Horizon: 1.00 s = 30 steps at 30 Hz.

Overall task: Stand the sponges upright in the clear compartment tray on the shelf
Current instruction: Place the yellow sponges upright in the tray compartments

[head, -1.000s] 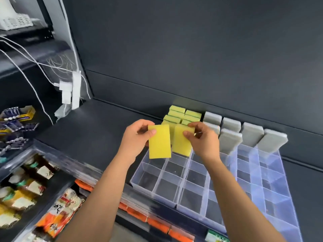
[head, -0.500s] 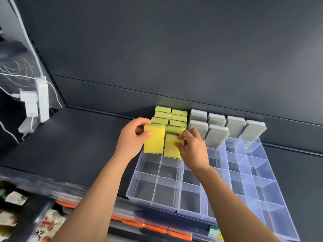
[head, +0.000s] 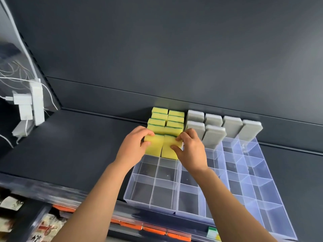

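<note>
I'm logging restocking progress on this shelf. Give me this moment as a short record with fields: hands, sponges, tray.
left hand: grips one yellow sponge, upright
right hand: grips a second yellow sponge, right beside the first
standing yellow sponges: two columns at the tray's back left
grey sponges: six upright, back right
clear tray: front compartments empty
held pair fully seated: cannot tell

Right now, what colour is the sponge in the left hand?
Yellow; the head view shows the sponge held by the left hand best.
</note>
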Each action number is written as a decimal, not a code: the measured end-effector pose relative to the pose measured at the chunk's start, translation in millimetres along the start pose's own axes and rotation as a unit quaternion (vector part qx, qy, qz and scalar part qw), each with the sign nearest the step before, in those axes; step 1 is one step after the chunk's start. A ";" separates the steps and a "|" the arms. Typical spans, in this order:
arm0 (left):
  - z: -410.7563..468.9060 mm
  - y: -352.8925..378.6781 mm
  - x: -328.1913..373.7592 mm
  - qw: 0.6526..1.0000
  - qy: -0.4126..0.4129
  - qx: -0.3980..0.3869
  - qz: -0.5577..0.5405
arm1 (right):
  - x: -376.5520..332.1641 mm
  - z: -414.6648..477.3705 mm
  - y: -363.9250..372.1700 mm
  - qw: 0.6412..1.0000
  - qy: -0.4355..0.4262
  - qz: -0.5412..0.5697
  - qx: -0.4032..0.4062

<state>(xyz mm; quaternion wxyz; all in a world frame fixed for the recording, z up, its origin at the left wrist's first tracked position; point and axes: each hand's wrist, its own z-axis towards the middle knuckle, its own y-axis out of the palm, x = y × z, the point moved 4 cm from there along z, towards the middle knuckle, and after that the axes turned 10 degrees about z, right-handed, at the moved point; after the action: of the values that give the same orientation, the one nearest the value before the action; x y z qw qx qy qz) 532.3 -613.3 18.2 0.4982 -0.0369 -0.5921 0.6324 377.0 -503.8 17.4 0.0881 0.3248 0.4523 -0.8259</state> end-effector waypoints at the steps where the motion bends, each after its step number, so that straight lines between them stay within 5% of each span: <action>1: -0.7 2.1 -0.6 1.000 0.002 -0.005 0.016 | -1.8 -0.1 0.2 1.000 -0.011 -0.006 0.005; 30: -10.8 7.7 58.2 0.963 0.064 0.074 0.252 | 4.9 -44.5 -46.9 0.989 0.002 -0.151 0.000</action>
<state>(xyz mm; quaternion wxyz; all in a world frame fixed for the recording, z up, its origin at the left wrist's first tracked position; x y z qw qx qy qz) 505.5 -564.9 40.6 0.3609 -0.1887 -0.4823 0.7756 372.9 -440.3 29.8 -0.0386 0.2544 0.4959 -0.8294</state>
